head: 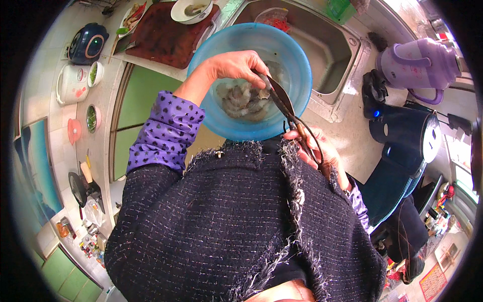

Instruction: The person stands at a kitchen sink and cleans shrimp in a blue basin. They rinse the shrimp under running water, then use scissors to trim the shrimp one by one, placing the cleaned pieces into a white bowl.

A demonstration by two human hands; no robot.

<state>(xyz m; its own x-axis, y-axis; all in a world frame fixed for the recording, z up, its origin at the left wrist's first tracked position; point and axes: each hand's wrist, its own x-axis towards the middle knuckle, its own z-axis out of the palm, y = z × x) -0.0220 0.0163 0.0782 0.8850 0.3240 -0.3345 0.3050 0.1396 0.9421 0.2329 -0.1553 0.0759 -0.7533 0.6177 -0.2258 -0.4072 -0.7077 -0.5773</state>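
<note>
A blue plastic basin (202, 122) stands before me, with several raw grey shrimp (241, 102) lying in water at its bottom. Over the basin, my left hand (239, 64) pinches a shrimp (267, 83) between thumb and fingers, which hide part of it. My right hand (324, 145), at the basin's near right rim, grips a pair of scissors (285, 101) by the dark looped handles. Their blades reach up across the basin to the held shrimp. Whether the blades touch its shell I cannot tell.
Beyond the basin is a stainless steel sink (320, 41) holding a strainer (264, 17) with red bits. Left of it, a brown chopping board (158, 41) carries a white bowl (179, 13). A knife (126, 44) lies beside the board. A purple thermos jug (413, 64) stands right.
</note>
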